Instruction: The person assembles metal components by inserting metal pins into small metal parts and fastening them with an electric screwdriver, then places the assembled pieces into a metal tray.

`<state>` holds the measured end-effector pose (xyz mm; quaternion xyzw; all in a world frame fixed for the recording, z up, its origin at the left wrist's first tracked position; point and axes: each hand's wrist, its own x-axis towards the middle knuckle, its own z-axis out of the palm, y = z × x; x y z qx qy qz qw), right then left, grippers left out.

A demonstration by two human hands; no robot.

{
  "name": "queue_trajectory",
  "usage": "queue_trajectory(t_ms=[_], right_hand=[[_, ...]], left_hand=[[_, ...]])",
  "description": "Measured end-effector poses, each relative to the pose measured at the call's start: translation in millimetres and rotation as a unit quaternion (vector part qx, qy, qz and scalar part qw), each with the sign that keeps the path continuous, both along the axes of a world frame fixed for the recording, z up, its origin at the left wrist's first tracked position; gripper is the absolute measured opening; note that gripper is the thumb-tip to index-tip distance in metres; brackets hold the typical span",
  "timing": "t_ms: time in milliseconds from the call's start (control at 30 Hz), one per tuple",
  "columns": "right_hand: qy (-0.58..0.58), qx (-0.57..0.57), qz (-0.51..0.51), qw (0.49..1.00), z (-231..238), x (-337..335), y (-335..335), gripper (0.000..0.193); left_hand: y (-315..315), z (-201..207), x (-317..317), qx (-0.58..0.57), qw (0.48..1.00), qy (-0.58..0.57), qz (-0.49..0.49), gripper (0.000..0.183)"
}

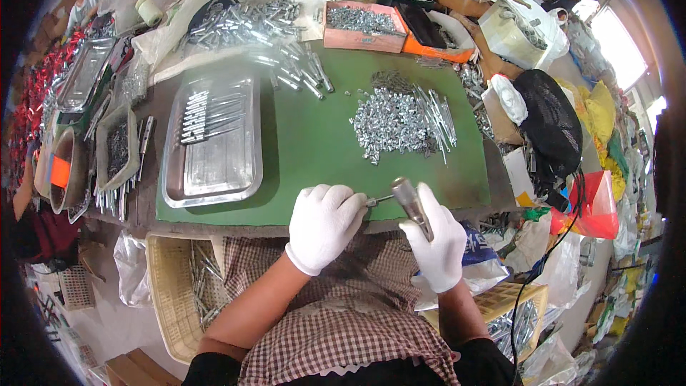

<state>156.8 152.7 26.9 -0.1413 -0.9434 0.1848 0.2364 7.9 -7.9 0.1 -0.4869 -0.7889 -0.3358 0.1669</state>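
Observation:
My left hand [325, 225], in a white glove, is closed at the near edge of the green work mat [307, 150]. At its fingertips sits a small metal fitting [371, 202] with a thin rod [384, 199] pointing right. My right hand [439, 250], also gloved, is wrapped round a cylindrical metal tool [411, 204], whose upper end is by the rod; whether they touch I cannot tell. Beyond lie a heap of small silvery metal pieces [389, 125] and several thin metal rods [439, 121]. A metal tray [214, 175] on the left holds a row of slim rods with thicker ends [204, 118].
Metal tubes [250, 25] lie on white sheeting at the back. Behind the heap stand a pink box [364, 39] of small parts and an orange tray [457, 50]. Plastic bins [118, 146] flank the left. Yellow crates [164, 293] stand below the table edge. A person [82, 0] is far left.

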Motion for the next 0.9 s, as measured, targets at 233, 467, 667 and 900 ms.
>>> queue_trajectory(t_ms=[233, 467, 667, 900], right_hand=[[-0.002, -0.084, -0.024, 0.996, -9, 1, -10, 0.065], [-0.039, -0.116, -0.09, 0.988, -3, 13, 27, 0.062], [-0.098, 0.163, -0.33, 0.925, -8, 20, 135, 0.035], [-0.046, 0.045, -0.15, 0.987, -9, -61, 129, 0.021]], left_hand=[[-1, -1, 1, 0.006, 1.0, 0.001, -0.003, 0.023], [-2, -1, 4, -0.017, 1.0, -0.003, 0.0, 0.024], [1, 0, 3, 0.012, 1.0, 0.006, 0.006, 0.025], [9, 5, 3, -0.009, 1.0, -0.015, 0.007, 0.02]])
